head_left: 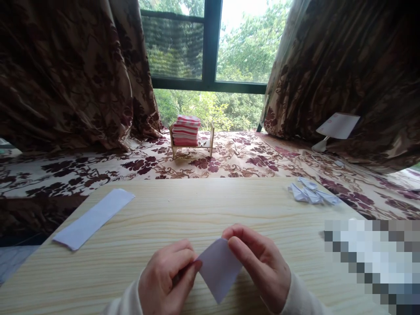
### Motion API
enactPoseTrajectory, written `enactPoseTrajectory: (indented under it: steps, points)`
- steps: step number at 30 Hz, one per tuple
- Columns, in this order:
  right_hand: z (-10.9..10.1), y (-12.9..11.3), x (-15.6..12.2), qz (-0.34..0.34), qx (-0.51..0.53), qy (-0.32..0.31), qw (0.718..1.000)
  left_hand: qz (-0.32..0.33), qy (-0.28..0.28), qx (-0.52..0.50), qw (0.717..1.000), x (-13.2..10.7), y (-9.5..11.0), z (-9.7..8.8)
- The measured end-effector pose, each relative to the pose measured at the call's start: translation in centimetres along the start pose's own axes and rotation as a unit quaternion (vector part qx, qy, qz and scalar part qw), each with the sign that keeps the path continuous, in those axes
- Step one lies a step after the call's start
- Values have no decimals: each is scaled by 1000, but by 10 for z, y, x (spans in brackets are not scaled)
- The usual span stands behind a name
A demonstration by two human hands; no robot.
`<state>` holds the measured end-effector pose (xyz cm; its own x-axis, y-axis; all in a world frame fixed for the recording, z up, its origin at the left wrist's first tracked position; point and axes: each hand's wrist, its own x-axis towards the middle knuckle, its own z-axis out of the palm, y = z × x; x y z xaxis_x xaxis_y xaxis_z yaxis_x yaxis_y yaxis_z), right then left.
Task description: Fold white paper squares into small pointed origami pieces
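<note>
A small piece of white paper (220, 272) hangs between my two hands just above the table, one corner pointing down toward me. My left hand (170, 275) pinches its left corner between thumb and forefinger. At the upper right edge, my right hand (262, 267) grips the paper with thumb and fingers. Over at the table's left lies a long strip of white paper (93, 218). Several small folded white paper pieces (310, 192) are heaped near the far right corner.
The pale wooden table (183, 205) meets a flower-patterned cloth ledge (236, 153) under the window. On that ledge stand a little wooden rack (210, 142) with stacked red-and-white cloths (186, 131) and, farther right, a white lamp (337, 125). A pixelated patch hides the right front area.
</note>
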<state>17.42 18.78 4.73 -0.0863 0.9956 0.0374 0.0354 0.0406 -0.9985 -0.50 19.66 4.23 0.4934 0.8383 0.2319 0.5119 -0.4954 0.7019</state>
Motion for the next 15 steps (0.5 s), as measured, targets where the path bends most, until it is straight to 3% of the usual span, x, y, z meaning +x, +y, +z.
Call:
enactPoseTrajectory:
  steps: [3, 7, 15]
  points:
    - [6, 2, 0, 58, 85, -20, 994, 4, 80, 0, 997, -2, 5, 4]
    - [17, 5, -2, 75, 118, -66, 988, 5, 141, 12, 990, -4, 9, 8]
    - [21, 16, -2, 50, 82, -66, 993, 7, 125, 21, 992, -4, 13, 12]
